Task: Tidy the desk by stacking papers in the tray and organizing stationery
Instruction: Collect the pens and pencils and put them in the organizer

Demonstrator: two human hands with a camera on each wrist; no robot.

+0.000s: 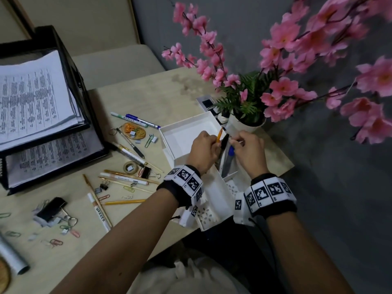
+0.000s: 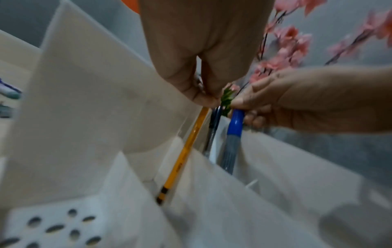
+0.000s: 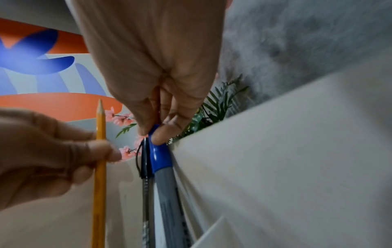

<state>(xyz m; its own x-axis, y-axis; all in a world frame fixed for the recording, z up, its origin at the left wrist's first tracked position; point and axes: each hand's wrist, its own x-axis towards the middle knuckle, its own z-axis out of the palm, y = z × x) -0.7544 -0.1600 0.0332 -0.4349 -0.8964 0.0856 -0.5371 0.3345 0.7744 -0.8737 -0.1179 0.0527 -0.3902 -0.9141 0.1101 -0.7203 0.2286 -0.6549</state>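
Cluttered counter point(image 1: 161, 98); at white organizer point(image 1: 214, 187), left hand point(image 1: 203, 149) pinches yellow pencil point(image 2: 186, 147), right hand point(image 1: 248, 151) pinches blue-capped marker point(image 3: 163, 167). Risk: crowded slot jams, organizer tips.

The right hand point(image 3: 161, 100) pinches a blue-capped marker point(image 3: 163, 167) beside a black pen point(image 3: 145, 176). The left hand point(image 3: 48, 154) grips a yellow pencil point(image 3: 99, 167).

Pink artificial blossoms point(image 1: 284, 37) over a white pot point(image 1: 246, 126) of green fern point(image 1: 248, 92), against a grey wall point(image 1: 318, 166)
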